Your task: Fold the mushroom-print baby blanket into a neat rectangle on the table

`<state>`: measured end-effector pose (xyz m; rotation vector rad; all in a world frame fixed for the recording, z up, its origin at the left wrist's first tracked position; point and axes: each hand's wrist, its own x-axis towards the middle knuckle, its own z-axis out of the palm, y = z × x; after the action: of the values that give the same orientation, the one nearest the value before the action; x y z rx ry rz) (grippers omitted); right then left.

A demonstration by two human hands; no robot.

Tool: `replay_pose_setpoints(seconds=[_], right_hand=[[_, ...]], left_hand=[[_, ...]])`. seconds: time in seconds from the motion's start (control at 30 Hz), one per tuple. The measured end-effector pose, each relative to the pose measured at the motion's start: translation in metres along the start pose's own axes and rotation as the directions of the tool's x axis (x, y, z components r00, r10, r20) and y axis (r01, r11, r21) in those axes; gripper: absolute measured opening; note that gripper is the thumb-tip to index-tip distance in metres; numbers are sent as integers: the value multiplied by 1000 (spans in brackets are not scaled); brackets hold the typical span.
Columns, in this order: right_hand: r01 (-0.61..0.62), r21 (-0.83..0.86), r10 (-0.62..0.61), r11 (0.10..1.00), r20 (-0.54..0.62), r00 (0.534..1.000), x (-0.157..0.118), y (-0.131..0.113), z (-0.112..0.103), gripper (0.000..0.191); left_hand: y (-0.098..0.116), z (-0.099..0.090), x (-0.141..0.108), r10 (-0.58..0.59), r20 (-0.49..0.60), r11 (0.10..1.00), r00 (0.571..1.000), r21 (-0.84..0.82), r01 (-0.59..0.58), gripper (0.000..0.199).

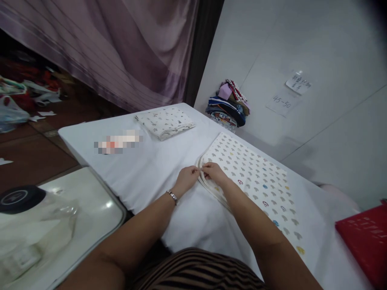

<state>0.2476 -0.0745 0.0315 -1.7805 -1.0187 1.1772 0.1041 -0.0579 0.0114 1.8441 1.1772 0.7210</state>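
A stack of white cloth (250, 165) printed with small grey, blue, red and yellow motifs lies on the white-covered table (160, 165). My left hand (189, 177), with a bracelet at the wrist, pinches at the left edge of this cloth. Right beside it, my right hand (213, 172) is also closed on the same edge, its fingertips meeting those of the left. Several layers show along the edge below the hands. Farther back on the table rests a second folded cloth (165, 122) with a small dark print.
Behind the table's far edge stands a pile of folded clothes (227, 106). A red bag or box (365, 241) is at the right. On the left, a pale table (99, 201) carries a black round object (21, 198) and clear plastic. A pinkish curtain (130, 48) hangs behind.
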Motion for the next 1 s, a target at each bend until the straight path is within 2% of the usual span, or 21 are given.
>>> replay_pose_setpoints(seconds=[0.13,0.23,0.33,0.5,0.67,1.0], right_hand=[[6,39,-3,999,-78,997,-3,0,2,8],[64,28,-61,998,-108,992,-4,2,3,8],[134,-27,-137,991,-118,984,-2,8,4,8],[225,-139,-245,964,-140,959,5,18,4,9],[263,-262,-309,929,-153,939,5,20,4,9],[364,-366,-461,857,-227,858,-4,21,6,4]], left_hand=[[-3,-11,6,-90,-113,989,989,109,102,23],[-4,-10,8,-111,-101,965,989,228,132,26],[-4,-5,7,-90,-79,950,993,294,109,29],[1,-5,12,-34,-124,955,992,289,69,25],[7,-6,21,-95,-20,933,995,347,96,25],[2,0,25,46,-100,947,994,321,-12,18]])
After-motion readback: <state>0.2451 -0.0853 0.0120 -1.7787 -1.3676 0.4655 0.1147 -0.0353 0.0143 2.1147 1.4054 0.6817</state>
